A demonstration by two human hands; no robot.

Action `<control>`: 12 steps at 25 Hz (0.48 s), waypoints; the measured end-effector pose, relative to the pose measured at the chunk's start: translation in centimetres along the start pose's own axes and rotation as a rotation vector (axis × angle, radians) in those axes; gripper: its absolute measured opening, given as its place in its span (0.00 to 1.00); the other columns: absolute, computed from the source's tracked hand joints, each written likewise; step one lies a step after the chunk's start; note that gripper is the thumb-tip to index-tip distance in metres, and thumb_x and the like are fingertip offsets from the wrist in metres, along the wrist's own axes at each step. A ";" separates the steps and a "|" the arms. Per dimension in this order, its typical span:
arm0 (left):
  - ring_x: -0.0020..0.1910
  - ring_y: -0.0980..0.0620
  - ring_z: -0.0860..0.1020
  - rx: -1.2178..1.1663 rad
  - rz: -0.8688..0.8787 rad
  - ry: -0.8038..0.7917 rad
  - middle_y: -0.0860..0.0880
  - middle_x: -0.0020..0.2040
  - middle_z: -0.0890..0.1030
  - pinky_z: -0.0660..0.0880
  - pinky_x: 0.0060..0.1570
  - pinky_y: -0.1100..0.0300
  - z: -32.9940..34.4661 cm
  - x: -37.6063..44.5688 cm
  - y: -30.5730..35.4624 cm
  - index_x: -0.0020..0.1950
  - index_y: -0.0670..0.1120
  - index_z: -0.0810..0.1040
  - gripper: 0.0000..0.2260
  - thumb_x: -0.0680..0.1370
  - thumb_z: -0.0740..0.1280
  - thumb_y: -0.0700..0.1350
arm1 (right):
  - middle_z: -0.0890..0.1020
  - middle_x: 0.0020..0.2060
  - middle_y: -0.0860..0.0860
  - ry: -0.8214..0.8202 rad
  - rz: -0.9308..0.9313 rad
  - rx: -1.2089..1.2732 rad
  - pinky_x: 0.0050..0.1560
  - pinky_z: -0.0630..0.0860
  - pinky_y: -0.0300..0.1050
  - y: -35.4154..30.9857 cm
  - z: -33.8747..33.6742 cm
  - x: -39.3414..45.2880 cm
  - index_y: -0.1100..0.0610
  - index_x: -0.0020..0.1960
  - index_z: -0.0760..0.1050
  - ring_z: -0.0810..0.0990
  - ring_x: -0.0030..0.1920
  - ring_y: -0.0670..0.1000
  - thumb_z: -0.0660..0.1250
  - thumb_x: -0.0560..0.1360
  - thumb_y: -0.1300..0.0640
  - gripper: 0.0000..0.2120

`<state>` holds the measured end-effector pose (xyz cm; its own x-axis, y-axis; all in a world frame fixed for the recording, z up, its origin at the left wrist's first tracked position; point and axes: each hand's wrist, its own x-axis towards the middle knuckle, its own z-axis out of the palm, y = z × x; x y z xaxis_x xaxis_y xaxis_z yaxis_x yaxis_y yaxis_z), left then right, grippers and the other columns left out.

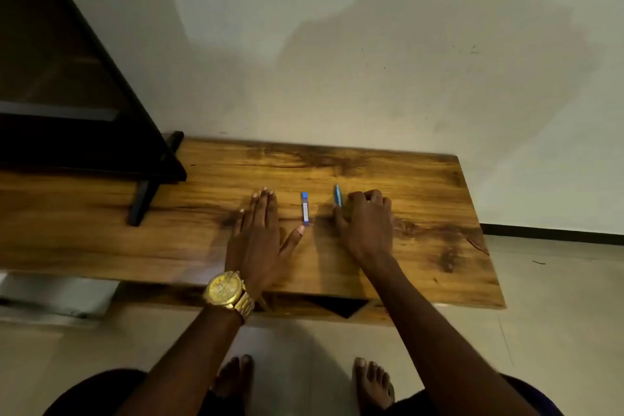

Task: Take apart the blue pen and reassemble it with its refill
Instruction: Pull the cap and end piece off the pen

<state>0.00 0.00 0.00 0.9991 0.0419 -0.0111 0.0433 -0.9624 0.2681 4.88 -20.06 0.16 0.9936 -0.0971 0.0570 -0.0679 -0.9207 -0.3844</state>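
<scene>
On the wooden table (422, 199) lies a short blue piece with a white label (305, 208), pointing away from me, between my two hands. My left hand (258, 236) rests flat on the table to its left, fingers spread, thumb tip just below that piece. My right hand (366, 219) is curled with its fingers on a blue pen (337, 196), whose far end sticks out beyond the fingers. How firmly the pen is gripped is hard to judge; its near end is hidden by the hand.
A dark stand with a slanted leg (141, 199) occupies the table's left part. A pale wall (337, 61) rises right behind the table. My bare feet (371, 382) are on the tiled floor below the front edge.
</scene>
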 end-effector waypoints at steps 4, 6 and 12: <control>0.87 0.46 0.57 -0.045 0.069 -0.011 0.45 0.89 0.57 0.59 0.82 0.50 0.6 1.2 1.4 0.88 0.45 0.54 0.39 0.85 0.56 0.66 | 0.84 0.54 0.56 -0.087 -0.012 0.114 0.51 0.84 0.56 0.1 0.6 1.3 0.58 0.62 0.82 0.84 0.53 0.57 0.75 0.79 0.52 0.14; 0.81 0.47 0.66 -0.193 0.028 0.067 0.46 0.85 0.64 0.70 0.73 0.51 0.1 1.6 2.7 0.87 0.46 0.60 0.34 0.85 0.60 0.62 | 0.87 0.47 0.53 -0.147 0.021 0.190 0.47 0.85 0.50 0.5 0.6 2.0 0.57 0.58 0.85 0.85 0.46 0.52 0.75 0.79 0.57 0.09; 0.54 0.61 0.83 -0.711 -0.016 0.154 0.55 0.60 0.85 0.79 0.46 0.72 -1.5 2.6 4.3 0.65 0.52 0.85 0.13 0.86 0.66 0.54 | 0.89 0.40 0.45 -0.354 0.072 0.749 0.38 0.80 0.31 -0.1 -1.8 0.9 0.51 0.51 0.86 0.89 0.42 0.41 0.76 0.80 0.56 0.01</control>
<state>2.78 -3.61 2.56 0.9846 0.1427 0.1014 -0.0049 -0.5562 0.8310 5.64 -20.71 1.89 0.9671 0.0942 -0.2364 -0.1788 -0.4093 -0.8947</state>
